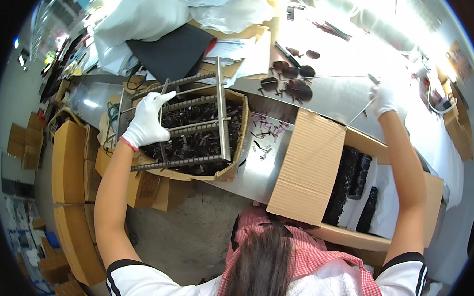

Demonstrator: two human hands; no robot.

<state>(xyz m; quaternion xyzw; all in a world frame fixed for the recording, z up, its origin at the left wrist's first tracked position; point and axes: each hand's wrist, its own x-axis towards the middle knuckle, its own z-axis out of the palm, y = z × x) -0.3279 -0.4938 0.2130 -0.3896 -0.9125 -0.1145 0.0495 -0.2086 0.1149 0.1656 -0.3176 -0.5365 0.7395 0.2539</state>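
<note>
A small factory assembly bench: a long stainless-steel worktable (257, 170) strewn with small dark plastic parts (291, 86), flanked by open brown cardboard cartons (311, 162) of black components. Stacks of flat brown cartons (67, 160) crowd the concrete floor (190, 231).

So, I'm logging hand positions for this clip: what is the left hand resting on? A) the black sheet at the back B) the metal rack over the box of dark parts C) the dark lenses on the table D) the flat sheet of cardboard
B: the white-gloved left hand lies on the rods of the metal rack set across the open cardboard box of dark parts.
</note>
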